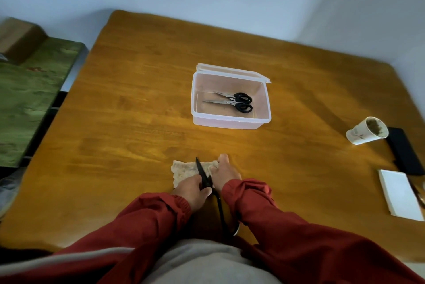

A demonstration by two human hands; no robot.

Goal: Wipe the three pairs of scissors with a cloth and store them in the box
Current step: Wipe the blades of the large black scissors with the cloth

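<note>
Scissors, three pairs: a black-handled pair (pixel 232 96), a second black-handled pair (pixel 227 103), and one all-black pair (pixel 201 171). One clear plastic box (pixel 230 121). One cloth (pixel 184 172). One paper cup (pixel 363 133), one flat black object (pixel 404 152), one white box (pixel 397 196). Two hands: left hand (pixel 192 188), right hand (pixel 226 174). One bench (pixel 138 99).

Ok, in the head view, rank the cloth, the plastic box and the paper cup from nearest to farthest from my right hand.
1. Cloth, touching the right hand, near edge.
2. Plastic box, ahead, mid-table.
3. Paper cup, far right.
</note>
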